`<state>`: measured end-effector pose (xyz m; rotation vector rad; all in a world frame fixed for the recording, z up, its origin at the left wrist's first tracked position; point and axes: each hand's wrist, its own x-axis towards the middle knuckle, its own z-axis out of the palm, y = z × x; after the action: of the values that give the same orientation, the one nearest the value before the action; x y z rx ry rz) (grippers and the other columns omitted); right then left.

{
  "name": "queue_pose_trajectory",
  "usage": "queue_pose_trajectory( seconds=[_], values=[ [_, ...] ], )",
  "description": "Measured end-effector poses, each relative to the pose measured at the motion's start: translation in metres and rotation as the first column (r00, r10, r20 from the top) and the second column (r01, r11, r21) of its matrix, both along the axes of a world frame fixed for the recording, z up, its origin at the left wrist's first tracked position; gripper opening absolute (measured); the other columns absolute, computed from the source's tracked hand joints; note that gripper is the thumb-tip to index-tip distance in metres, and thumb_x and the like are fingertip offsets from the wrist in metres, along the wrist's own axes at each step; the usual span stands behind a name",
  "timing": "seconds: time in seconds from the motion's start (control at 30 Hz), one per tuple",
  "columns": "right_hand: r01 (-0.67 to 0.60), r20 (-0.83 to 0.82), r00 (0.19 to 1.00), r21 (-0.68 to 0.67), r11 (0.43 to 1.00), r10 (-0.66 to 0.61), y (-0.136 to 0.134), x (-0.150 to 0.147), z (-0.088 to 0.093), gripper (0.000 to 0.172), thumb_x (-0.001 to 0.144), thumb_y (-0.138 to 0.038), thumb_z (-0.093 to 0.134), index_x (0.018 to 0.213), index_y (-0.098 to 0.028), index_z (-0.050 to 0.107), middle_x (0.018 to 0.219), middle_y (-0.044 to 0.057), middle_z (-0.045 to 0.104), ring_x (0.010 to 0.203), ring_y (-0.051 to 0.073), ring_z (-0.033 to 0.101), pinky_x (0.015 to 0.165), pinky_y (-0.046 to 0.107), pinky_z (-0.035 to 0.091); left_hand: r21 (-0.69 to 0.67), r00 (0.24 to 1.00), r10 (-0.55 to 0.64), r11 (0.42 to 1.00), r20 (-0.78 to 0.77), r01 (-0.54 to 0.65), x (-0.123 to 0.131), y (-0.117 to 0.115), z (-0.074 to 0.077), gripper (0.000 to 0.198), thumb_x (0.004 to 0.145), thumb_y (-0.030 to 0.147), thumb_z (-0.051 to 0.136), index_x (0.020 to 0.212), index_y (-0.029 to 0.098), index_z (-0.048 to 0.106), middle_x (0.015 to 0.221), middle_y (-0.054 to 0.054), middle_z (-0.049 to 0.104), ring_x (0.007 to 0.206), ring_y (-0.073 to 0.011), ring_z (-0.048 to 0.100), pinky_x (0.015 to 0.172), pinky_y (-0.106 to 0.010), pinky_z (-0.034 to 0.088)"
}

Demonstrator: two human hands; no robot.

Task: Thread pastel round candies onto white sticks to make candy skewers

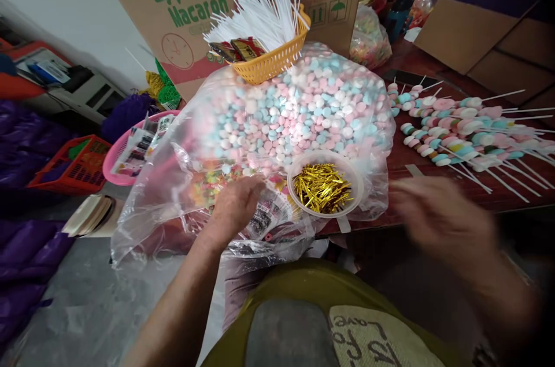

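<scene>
The left hand [237, 206] curls beside printed slips [271, 214] near the bench's [403, 156] front edge, the right hand [451, 225] blurred near candy skewers [468, 125] — neither grip's opening or hold can be told — seemingly mid-reach, calling for a fingertip pinch.

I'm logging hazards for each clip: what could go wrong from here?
The bowl of gold strips sits near the table's front edge, between the left hand and the blurred right hand; a bump might spill it.

The yellow basket of white sticks appears to rest on the bulging candy bag, so it could slip if the bag shifts.

The skewers' protruding sticks might get snagged by the right arm.
</scene>
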<state>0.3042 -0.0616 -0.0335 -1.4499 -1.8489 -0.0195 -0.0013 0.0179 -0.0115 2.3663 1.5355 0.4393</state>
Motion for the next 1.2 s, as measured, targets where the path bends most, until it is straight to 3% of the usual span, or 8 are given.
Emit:
queue_pose_trajectory(
  seconds=[0.07,0.17,0.33,0.47,0.7,0.97,1.03,1.2],
  values=[
    [-0.247,-0.067,0.967,-0.019,0.969,0.245,0.018,-0.039,0.010,0.039,0.085,-0.037,0.056,0.121,-0.023,0.052,0.111,0.011,0.059,0.106,0.029,0.054,0.089,0.046,0.044,-0.135,0.978,-0.167,0.974,0.129,0.184,0.010,-0.017,0.019,0.030,0.093,0.030,0.040,0.080,0.018,0.064,0.071,-0.003,0.062,0.066,-0.0152,0.055,0.062,-0.025,0.040],
    [-0.500,-0.286,0.847,-0.149,0.853,0.447,0.030,-0.087,0.007,0.013,0.088,-0.027,0.049,0.088,-0.019,0.058,0.082,0.005,0.060,0.078,0.017,0.056,0.070,0.030,0.045,-0.286,0.907,-0.217,0.900,0.362,0.330,0.023,-0.034,0.023,0.026,0.093,0.031,0.043,0.087,0.019,0.065,0.076,-0.002,0.063,0.066,-0.0132,0.054,0.062,-0.023,0.041],
    [-0.351,-0.426,0.873,-0.210,0.913,0.237,0.013,-0.090,-0.021,0.029,0.089,-0.026,0.047,0.062,-0.020,0.038,0.058,-0.003,0.042,0.055,0.011,0.037,0.052,0.025,0.028,-0.440,0.793,0.091,0.867,0.602,0.235,0.046,-0.043,-0.015,0.025,0.078,0.036,0.067,0.094,0.018,0.063,0.070,0.001,0.060,0.057,-0.0094,0.049,0.053,-0.021,0.039],
    [-0.319,-0.438,0.879,-0.251,0.914,0.186,0.008,-0.066,-0.017,0.034,0.091,-0.032,0.045,0.061,-0.020,0.035,0.058,-0.003,0.041,0.057,0.011,0.037,0.055,0.025,0.028,-0.268,0.764,-0.055,0.918,0.643,0.292,0.068,-0.040,-0.026,0.022,0.080,0.030,0.065,0.064,0.016,0.060,0.061,0.002,0.058,0.057,-0.0092,0.051,0.056,-0.020,0.040],
    [-0.483,-0.609,0.751,-0.245,0.841,0.254,0.021,-0.047,0.003,0.013,0.087,-0.026,0.049,0.076,-0.019,0.050,0.073,0.000,0.053,0.069,0.012,0.048,0.063,0.023,0.038,-0.170,0.775,-0.284,0.879,0.565,0.446,0.079,-0.025,-0.018,0.021,0.087,0.028,0.055,0.072,0.018,0.068,0.062,0.000,0.064,0.057,-0.0114,0.057,0.056,-0.019,0.044],
    [-0.074,-0.275,0.961,-0.337,0.939,-0.023,0.042,-0.013,-0.014,0.029,0.092,-0.033,0.046,0.067,-0.019,0.053,0.065,-0.001,0.053,0.064,0.011,0.049,0.060,0.022,0.039,0.038,0.851,-0.151,0.988,0.503,0.153,0.083,-0.022,-0.035,0.014,0.080,0.030,0.063,0.071,0.021,0.070,0.063,0.001,0.068,0.054,-0.0124,0.060,0.054,-0.019,0.047],
    [0.285,0.023,0.955,-0.338,0.897,-0.295,0.061,0.032,-0.012,0.025,0.091,-0.030,0.047,0.072,-0.017,0.058,0.077,0.004,0.059,0.077,0.015,0.053,0.070,0.025,0.042,0.033,0.827,-0.105,0.994,0.552,0.104,0.080,-0.021,-0.035,0.014,0.081,0.030,0.062,0.076,0.022,0.072,0.067,0.001,0.071,0.056,-0.0137,0.063,0.055,-0.020,0.049],
    [0.618,0.264,0.786,-0.312,0.721,-0.559,0.103,0.135,-0.028,0.015,0.087,-0.016,0.050,0.086,-0.009,0.063,0.105,0.021,0.059,0.105,0.030,0.051,0.089,0.047,0.037,0.060,0.792,-0.104,0.995,0.602,0.085,0.067,-0.018,-0.035,0.014,0.082,0.029,0.062,0.087,0.025,0.075,0.083,-0.003,0.075,0.074,-0.0189,0.068,0.072,-0.028,0.053]
  ],
)
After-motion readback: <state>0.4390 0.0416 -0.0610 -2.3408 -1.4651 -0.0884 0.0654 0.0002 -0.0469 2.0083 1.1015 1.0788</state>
